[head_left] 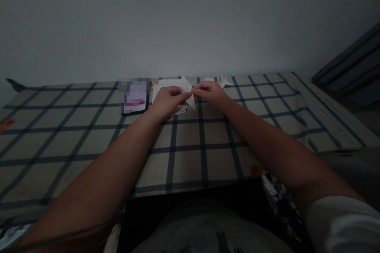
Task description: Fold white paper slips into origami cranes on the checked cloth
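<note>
Between my two hands is a folded piece of white paper [187,85] with pointed ends, one tip up and one down. My left hand [169,99] pinches it between thumb and fingers from the left. From the other side, the fingertips of my right hand [209,91] close on the paper's right edge. Beneath and behind my left hand lie white paper sheets [178,109], partly covered by it. Just beyond my right hand sits a folded white paper figure [224,82] with several points, its lower part hidden by the hand.
A phone or tablet [136,95] with a lit screen, partly blurred out, stands left of the sheets. A small white paper piece [209,79] lies near the wall [190,19]. The checked tablecloth [187,166] covers the table, whose front edge is close to my body.
</note>
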The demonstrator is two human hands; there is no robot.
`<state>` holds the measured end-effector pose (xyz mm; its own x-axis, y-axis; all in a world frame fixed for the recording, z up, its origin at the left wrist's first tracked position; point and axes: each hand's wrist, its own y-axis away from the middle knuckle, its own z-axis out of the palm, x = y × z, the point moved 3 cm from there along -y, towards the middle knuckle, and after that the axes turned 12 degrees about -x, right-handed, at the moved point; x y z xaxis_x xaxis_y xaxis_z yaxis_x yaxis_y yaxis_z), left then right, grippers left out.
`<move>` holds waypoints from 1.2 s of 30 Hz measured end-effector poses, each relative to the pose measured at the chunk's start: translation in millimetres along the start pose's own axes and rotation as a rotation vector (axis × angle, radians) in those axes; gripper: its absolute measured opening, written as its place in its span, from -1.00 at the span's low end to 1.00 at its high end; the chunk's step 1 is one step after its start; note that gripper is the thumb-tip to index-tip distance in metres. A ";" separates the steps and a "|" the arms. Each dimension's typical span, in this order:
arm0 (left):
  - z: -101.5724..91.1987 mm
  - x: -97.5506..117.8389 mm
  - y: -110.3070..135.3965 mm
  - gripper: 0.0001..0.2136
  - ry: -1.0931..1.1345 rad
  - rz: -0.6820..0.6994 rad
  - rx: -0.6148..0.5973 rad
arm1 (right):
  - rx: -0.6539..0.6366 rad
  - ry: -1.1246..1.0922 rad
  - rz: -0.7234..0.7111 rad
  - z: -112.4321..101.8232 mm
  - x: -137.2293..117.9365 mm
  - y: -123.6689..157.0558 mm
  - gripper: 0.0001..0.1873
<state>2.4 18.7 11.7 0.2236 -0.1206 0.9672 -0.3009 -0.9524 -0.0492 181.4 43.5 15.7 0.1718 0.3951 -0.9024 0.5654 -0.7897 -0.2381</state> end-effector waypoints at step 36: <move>-1.5 -1.5 -3.6 -0.76 0.063 -0.014 0.021 | -0.055 0.059 -0.015 -0.9 3.7 -1.7 -0.68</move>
<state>1.8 22.8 10.8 0.1688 -0.0903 0.9815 -0.2783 -0.9596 -0.0405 181.9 46.7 13.1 0.2098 0.4348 -0.8758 0.6115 -0.7572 -0.2294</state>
